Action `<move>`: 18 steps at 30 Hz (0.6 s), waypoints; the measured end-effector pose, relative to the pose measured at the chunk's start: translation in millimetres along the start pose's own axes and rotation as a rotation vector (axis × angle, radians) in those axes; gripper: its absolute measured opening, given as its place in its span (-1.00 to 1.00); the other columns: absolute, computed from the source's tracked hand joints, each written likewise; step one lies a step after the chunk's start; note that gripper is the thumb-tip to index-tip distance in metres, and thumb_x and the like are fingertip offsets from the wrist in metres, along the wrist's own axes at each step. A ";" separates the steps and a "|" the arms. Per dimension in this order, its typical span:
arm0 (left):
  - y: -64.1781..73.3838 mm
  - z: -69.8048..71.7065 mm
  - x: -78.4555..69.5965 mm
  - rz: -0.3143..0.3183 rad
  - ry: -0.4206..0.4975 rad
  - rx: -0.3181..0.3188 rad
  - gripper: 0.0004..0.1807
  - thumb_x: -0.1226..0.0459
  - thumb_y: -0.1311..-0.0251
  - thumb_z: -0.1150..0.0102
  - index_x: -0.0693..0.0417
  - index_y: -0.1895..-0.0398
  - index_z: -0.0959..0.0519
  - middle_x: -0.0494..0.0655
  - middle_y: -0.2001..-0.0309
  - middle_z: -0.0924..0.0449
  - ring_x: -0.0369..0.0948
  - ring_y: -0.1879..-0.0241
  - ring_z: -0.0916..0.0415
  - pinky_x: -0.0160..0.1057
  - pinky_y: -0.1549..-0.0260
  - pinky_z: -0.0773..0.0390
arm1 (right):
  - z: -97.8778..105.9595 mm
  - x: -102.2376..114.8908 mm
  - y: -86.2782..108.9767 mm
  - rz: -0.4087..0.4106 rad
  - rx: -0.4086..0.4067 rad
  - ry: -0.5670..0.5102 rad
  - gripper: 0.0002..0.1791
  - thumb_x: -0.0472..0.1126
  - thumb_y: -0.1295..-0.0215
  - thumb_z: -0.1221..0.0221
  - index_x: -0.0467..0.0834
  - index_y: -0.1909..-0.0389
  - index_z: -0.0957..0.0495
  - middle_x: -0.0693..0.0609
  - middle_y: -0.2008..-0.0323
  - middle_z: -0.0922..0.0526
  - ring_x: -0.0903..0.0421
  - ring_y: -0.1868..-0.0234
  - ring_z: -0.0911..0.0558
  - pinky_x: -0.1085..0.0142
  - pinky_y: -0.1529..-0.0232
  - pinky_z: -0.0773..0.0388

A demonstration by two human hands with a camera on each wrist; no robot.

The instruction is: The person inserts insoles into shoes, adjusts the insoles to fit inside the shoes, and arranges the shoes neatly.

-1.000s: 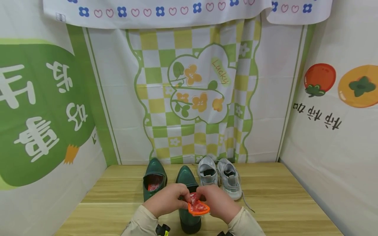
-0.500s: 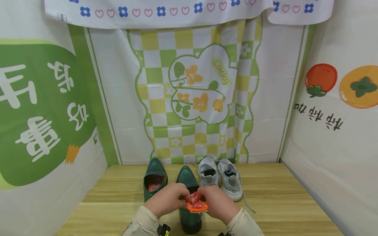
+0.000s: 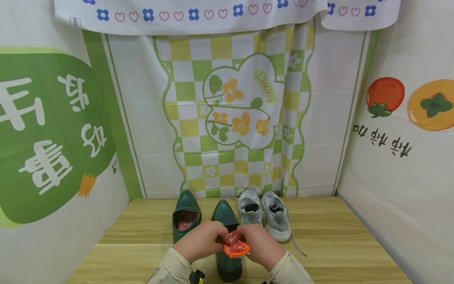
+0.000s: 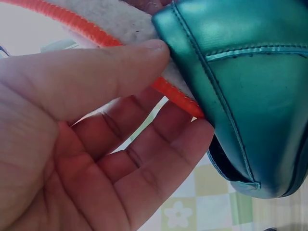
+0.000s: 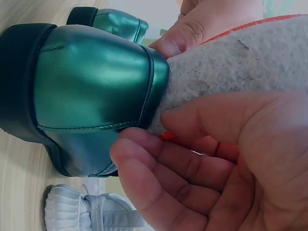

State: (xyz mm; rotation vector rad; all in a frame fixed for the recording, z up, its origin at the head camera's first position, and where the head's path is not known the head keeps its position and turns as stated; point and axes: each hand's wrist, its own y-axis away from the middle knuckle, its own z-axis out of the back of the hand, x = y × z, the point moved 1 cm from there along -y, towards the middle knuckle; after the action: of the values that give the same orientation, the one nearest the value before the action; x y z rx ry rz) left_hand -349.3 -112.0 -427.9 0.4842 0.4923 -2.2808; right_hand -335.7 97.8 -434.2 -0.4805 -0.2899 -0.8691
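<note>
An orange-edged insole (image 3: 236, 249) with a red patterned top is partly inside a dark green pointed shoe (image 3: 223, 213). My left hand (image 3: 203, 241) pinches one edge of it and my right hand (image 3: 260, 243) pinches the other, both at the shoe's opening. The heel end sticks out behind the shoe's back rim. Its grey felt underside (image 5: 260, 60) faces the right wrist camera. Fingertips of both hands lie close to the shoe's heel (image 4: 260, 86). The insole's front part is hidden inside the shoe.
The other green shoe (image 3: 186, 202) stands to the left, with a red insole visible inside. A pair of grey sneakers (image 3: 276, 215) is at the right, one lace trailing on the wooden table (image 3: 326, 244). A checked cloth (image 3: 227, 157) hangs behind.
The insole's protruding heel end has tilted and shifted slightly left between my fingers. Both hands keep their pinch and have barely moved; the shoes stay where they were.
</note>
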 end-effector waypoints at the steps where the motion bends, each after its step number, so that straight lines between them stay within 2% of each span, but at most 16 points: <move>1: 0.0 0.2 -0.3 -0.003 0.005 0.001 -0.75 0.43 -0.16 -0.50 -0.19 0.37 -0.77 -0.42 0.31 -0.64 -0.48 0.34 -0.50 -0.42 0.28 -0.59 | -0.6 -0.3 -0.3 -0.004 -0.002 0.000 -0.71 -0.42 -0.19 -0.44 0.05 0.41 -0.62 0.29 0.48 -0.62 0.39 0.50 -0.47 0.45 0.38 -0.50; 6: -0.2 1.6 -0.5 -0.013 0.024 0.007 -0.74 0.43 -0.11 -0.51 -0.19 0.40 -0.75 -0.41 0.33 -0.65 -0.46 0.38 -0.49 -0.42 0.31 -0.58 | -2.9 -1.6 -2.3 -0.024 0.000 0.008 -0.73 -0.39 -0.19 -0.44 0.05 0.41 -0.62 0.29 0.49 -0.61 0.38 0.50 -0.47 0.45 0.38 -0.50; 12: 0.2 2.0 2.7 0.024 0.032 0.008 -0.76 0.42 -0.10 -0.53 -0.18 0.42 -0.76 -0.41 0.34 -0.65 -0.49 0.38 -0.49 -0.39 0.32 -0.58 | -0.3 1.7 -3.4 -0.017 0.015 0.055 -0.65 -0.50 -0.15 -0.43 0.05 0.37 -0.63 0.28 0.46 -0.62 0.37 0.47 -0.47 0.44 0.35 -0.51; 15: 0.5 1.5 3.8 0.034 0.041 0.015 -0.76 0.42 -0.12 -0.52 -0.18 0.42 -0.76 -0.41 0.33 -0.64 -0.48 0.37 -0.49 -0.39 0.32 -0.58 | 2.4 4.1 -1.9 -0.026 0.016 0.039 -0.69 -0.45 -0.21 -0.42 0.07 0.35 -0.66 0.30 0.45 -0.64 0.39 0.45 -0.49 0.43 0.34 -0.51; 18: 0.3 1.8 2.9 0.041 0.070 0.032 -0.76 0.40 -0.14 -0.52 -0.20 0.37 -0.75 -0.40 0.32 -0.66 -0.47 0.36 -0.51 -0.39 0.31 -0.59 | 4.0 5.1 -0.6 -0.039 0.007 -0.008 -0.80 -0.33 -0.30 -0.42 0.07 0.35 -0.68 0.31 0.44 -0.66 0.39 0.45 -0.49 0.42 0.35 -0.50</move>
State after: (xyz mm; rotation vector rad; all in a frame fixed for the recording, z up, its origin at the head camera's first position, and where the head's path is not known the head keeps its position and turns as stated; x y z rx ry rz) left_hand -351.3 -114.8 -427.8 0.5867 0.4771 -2.2412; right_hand -333.2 96.2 -428.4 -0.4734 -0.3101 -0.9042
